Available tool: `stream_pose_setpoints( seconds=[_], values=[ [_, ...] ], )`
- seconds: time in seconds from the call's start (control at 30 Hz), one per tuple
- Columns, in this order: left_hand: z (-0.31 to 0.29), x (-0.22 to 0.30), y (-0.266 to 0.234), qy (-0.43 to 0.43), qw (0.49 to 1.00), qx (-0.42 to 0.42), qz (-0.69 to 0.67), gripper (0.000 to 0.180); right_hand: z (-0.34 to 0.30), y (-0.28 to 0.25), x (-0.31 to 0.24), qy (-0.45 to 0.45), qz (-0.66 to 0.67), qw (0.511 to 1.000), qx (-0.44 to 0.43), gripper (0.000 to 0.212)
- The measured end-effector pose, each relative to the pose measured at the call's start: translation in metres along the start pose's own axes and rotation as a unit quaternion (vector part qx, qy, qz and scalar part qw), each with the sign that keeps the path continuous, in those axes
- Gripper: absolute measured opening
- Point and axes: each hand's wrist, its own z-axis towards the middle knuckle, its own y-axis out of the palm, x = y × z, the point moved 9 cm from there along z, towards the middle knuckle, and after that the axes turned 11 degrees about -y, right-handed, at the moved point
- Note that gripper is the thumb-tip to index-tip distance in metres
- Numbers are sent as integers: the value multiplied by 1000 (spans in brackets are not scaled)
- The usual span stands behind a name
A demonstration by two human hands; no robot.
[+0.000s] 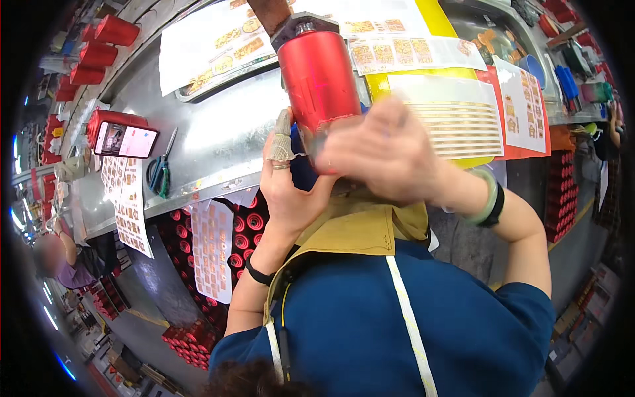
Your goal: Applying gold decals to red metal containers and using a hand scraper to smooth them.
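Note:
A shiny red metal cylinder (319, 76) is fixed by its far end to a dark metal holder (305, 25), its near end toward me. My left hand (291, 188) grips the cylinder's lower left side, with beige tape wrapped on the fingers. A ring shows on one of them. Across the near end passes my right hand (390, 152), smeared by motion, so its fingers and anything in them cannot be made out. Whatever lies between the two hands is mostly hidden. A light green bangle and a black band circle my right wrist.
White sticker sheets (218, 49) lie beyond the cylinder. Right of it is a gold-striped sheet (456, 119) on yellow. Scissors (161, 169) and a phone (126, 141) leaning on a red cylinder are on the metal bench (211, 142). Red cylinders (245, 231) fill the space below; another person (63, 258) is left.

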Motion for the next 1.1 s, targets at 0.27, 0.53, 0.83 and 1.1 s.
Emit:
stream_pose_setpoints(
  seconds=[0.27,0.53,0.83,1.1],
  values=[
    [-3,-10,-1,-1,1000,-25,-1,92,2,-2,25,31,-32,999,9,16],
    [-4,-20,-2,-39,996,-61,-54,94,2,-19,50,42,-125,991,24,19],
    [-5,-29,6,-76,986,-108,-105,98,-8,-17,51,42,-65,996,46,18],
    [-2,17,-4,44,998,-2,55,92,-21,-50,41,183,96,977,57,27]
  ],
)
